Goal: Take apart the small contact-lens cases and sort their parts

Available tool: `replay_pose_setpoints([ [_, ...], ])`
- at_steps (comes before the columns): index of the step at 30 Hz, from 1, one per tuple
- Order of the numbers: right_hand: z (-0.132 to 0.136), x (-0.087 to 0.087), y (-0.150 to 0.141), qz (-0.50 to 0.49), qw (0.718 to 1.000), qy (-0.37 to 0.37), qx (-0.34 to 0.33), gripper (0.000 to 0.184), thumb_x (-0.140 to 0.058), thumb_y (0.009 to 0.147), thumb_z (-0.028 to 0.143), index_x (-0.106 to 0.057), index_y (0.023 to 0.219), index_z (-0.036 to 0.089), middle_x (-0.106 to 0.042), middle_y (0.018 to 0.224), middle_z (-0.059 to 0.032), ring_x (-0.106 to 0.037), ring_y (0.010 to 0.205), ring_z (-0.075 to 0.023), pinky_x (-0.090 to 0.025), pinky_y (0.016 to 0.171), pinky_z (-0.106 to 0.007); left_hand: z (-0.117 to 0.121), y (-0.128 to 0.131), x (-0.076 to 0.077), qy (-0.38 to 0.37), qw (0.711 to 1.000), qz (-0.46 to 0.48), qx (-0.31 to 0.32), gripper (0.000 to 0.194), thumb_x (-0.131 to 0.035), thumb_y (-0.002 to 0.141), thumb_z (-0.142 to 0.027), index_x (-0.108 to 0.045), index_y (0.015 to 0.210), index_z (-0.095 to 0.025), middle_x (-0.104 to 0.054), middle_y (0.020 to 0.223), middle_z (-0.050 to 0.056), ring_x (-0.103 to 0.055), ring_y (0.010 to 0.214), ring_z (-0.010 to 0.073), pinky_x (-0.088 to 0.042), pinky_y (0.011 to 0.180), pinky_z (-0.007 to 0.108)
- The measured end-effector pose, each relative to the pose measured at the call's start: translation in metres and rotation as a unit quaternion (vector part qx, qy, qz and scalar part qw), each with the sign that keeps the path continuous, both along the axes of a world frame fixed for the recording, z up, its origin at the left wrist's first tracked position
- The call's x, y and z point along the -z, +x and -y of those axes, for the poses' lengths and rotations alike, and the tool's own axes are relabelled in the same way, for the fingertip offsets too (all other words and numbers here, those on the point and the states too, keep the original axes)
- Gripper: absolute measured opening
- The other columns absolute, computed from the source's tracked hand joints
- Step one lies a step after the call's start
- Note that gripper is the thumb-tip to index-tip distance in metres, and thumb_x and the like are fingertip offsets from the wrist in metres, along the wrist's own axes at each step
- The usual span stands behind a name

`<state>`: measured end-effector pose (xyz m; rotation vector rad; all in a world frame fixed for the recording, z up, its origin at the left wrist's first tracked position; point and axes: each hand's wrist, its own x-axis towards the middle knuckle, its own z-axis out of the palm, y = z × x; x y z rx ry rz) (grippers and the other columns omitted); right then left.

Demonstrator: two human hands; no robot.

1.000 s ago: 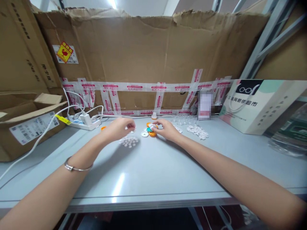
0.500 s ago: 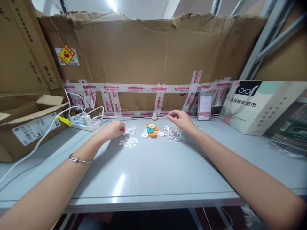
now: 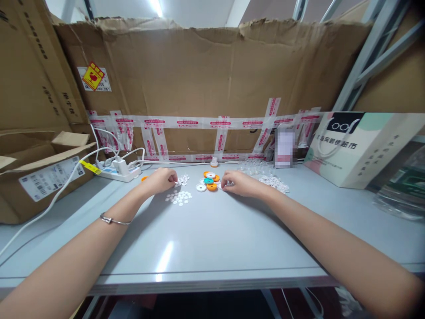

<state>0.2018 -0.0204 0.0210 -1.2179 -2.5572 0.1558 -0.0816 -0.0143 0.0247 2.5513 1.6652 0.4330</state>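
My left hand (image 3: 163, 180), wearing a bracelet at the wrist, has its fingers pinched together at the edge of a small heap of white pieces (image 3: 183, 179). What it pinches is too small to make out. Just below lies a group of small white discs (image 3: 179, 197). In the middle is a cluster of round parts: orange discs (image 3: 211, 188), a teal disc (image 3: 208, 181) and a white ring (image 3: 201, 188). My right hand (image 3: 236, 182) is closed, its fingertips down at another white ring (image 3: 219, 185) beside the cluster. The fingers partly hide that ring, so its grip is unclear.
White pieces (image 3: 275, 183) and clear plastic parts (image 3: 255, 167) lie around my right forearm. Behind the cluster stands a small white-and-orange piece (image 3: 214, 162). A power strip (image 3: 122, 173) and carton (image 3: 49, 177) are left; a phone-like object (image 3: 284, 148), paper bag (image 3: 345, 150) and bottle (image 3: 405, 186) right.
My right hand has come down and left to the white ring beside the cluster, uncovering white pieces and clear parts farther right. My left hand has shifted slightly right, uncovering an orange piece behind it.
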Motion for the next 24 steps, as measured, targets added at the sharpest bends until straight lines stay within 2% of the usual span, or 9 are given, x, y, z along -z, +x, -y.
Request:
replay_pose_setpoints([
  [9,-0.009,0.017,-0.015,-0.049,0.997,0.05,-0.028,0.011,-0.053,0.073,0.015,-0.064,0.075,0.017,-0.06,0.079,-0.0033,-0.054,0.074,-0.0141,-0.038,0.067,-0.024,-0.003,0.0,0.004,0.01,1.0,0.0,0.005,0.015,-0.049,0.067,-0.024,-0.06,0.075,-0.017,-0.066,0.074,0.004,-0.06,0.07,0.0164,-0.043,0.06,0.021],
  [14,-0.009,0.015,-0.017,-0.068,0.996,0.048,-0.019,0.012,-0.053,0.074,0.018,-0.065,0.077,0.017,-0.062,0.078,-0.003,-0.054,0.073,-0.0137,-0.038,0.066,-0.023,-0.002,0.001,0.003,0.006,1.0,-0.007,-0.001,0.016,-0.049,0.066,-0.023,-0.059,0.077,-0.017,-0.065,0.075,0.003,-0.06,0.069,0.016,-0.043,0.06,0.021],
  [19,-0.013,0.004,-0.005,-0.13,0.988,0.061,0.057,0.014,-0.051,0.075,0.023,-0.064,0.075,0.016,-0.063,0.078,-0.0029,-0.054,0.069,-0.013,-0.039,0.064,-0.023,0.006,0.003,-0.005,0.017,1.0,0.002,-0.003,0.016,-0.048,0.067,-0.022,-0.058,0.078,-0.016,-0.065,0.077,0.005,-0.06,0.072,0.0167,-0.044,0.061,0.022],
  [21,-0.02,0.001,0.002,-0.154,0.978,0.074,0.117,0.016,-0.05,0.075,0.027,-0.062,0.072,0.016,-0.063,0.075,-0.0023,-0.053,0.068,-0.0131,-0.038,0.063,-0.023,0.008,0.002,-0.009,0.032,0.999,0.007,0.003,0.016,-0.046,0.069,-0.023,-0.058,0.078,-0.016,-0.065,0.078,0.005,-0.06,0.072,0.017,-0.044,0.061,0.023],
  [24,-0.041,-0.003,0.005,-0.156,0.964,0.052,0.209,0.02,-0.052,0.074,0.035,-0.059,0.07,0.016,-0.062,0.072,-0.0024,-0.054,0.069,-0.0143,-0.038,0.061,-0.023,0.01,0.0,-0.014,0.061,0.998,0.024,0.003,0.017,-0.044,0.072,-0.026,-0.057,0.078,-0.017,-0.065,0.079,0.005,-0.059,0.072,0.0168,-0.044,0.062,0.023],
])
